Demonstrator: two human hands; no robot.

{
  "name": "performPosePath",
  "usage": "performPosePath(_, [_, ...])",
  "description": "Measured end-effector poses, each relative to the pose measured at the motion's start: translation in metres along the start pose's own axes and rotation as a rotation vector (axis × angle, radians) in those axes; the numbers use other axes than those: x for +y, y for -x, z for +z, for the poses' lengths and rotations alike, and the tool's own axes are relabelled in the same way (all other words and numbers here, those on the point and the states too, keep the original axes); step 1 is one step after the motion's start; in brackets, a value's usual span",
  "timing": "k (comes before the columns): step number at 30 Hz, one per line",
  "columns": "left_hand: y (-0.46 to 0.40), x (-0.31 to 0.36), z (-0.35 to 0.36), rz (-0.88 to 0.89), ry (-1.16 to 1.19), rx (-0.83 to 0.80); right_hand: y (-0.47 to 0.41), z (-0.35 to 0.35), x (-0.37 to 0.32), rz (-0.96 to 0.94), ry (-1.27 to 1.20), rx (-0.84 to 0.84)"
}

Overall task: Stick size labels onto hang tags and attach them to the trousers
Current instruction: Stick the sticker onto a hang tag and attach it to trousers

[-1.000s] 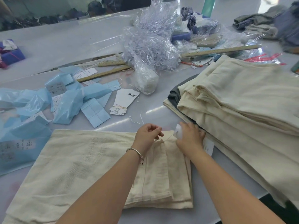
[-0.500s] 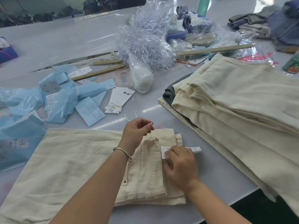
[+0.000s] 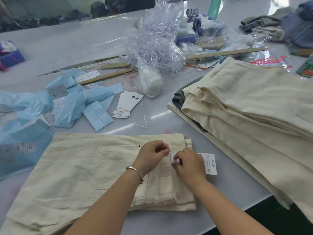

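1. Lying folded along the near edge of the grey table [image 3: 169, 114], the cream trousers [image 3: 81, 170] have their waistband end pointing right, just short of the table's right-hand drop.
2. The left hand [image 3: 152, 156] hovers over the waistband with thumb and forefinger pinched tight on something thin; I cannot tell for sure whether it is the tag's string.
3. The right hand [image 3: 190, 164] sits just beside it, fingers curled down onto a white hang tag [image 3: 210, 164], pressing it against the waistband; the tag's printed end sticks out past the trousers onto bare table.
4. Open room is narrow: a strip of smooth, glossy table runs between the trousers and the stack of folded trousers [image 3: 254, 106] to the right, which overhangs the table's corner.
5. A loose white string [image 3: 141, 122] lies on that strip, near a bundle of hang tags [image 3: 126, 106] bound with a thin band.
6. Left of the bundle, crumpled blue backing sheets [image 3: 76, 106], thin and shiny, spread toward the table's left edge.
7. Farther back, two flat wooden rulers [image 3: 108, 76] lie beside a crinkly clear bag of plastic tag pins [image 3: 152, 48].
8. The trousers' cloth looks coarse and woven, with a small metal rivet [image 3: 139, 146] near the left hand.
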State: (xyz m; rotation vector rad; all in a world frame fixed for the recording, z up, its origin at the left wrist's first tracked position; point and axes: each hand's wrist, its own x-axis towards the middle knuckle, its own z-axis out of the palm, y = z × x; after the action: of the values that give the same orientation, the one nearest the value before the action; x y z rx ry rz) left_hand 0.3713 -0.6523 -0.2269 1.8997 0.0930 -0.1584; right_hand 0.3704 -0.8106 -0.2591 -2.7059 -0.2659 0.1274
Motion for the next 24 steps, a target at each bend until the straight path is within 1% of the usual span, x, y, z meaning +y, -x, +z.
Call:
performPosePath(2, [0.002,-0.001,0.0,0.005,-0.031,0.004,-0.006,-0.002,-0.003,-0.008,-0.006,-0.017])
performPosePath(4, [0.004,-0.001,0.001,0.005,-0.057,0.008,-0.013,-0.005,-0.007,-0.033,0.019,-0.074])
performPosePath(7, [0.006,-0.001,0.002,-0.004,-0.061,0.02,-0.019,-0.008,-0.016,-0.124,0.17,-0.165])
performPosePath(9, [0.007,-0.001,0.002,-0.005,-0.067,0.018,-0.019,-0.011,-0.018,-0.134,0.135,-0.2])
performPosePath(11, [0.009,0.0,0.001,0.005,-0.084,0.022,-0.02,-0.019,-0.017,-0.068,-0.055,-0.178])
performPosePath(15, [0.007,0.008,-0.001,0.036,-0.119,0.058,-0.022,-0.038,-0.014,0.072,-0.673,-0.061])
performPosePath(17, [0.006,0.013,-0.002,0.064,-0.152,0.073,-0.02,-0.045,-0.016,0.091,-0.927,-0.094])
performPosePath(19, [0.005,0.018,-0.004,0.089,-0.183,0.094,-0.021,-0.05,-0.018,0.077,-1.06,-0.137])
performPosePath(24, [0.002,0.027,-0.01,0.102,-0.203,0.096,-0.024,-0.058,-0.023,0.015,-1.192,-0.185])
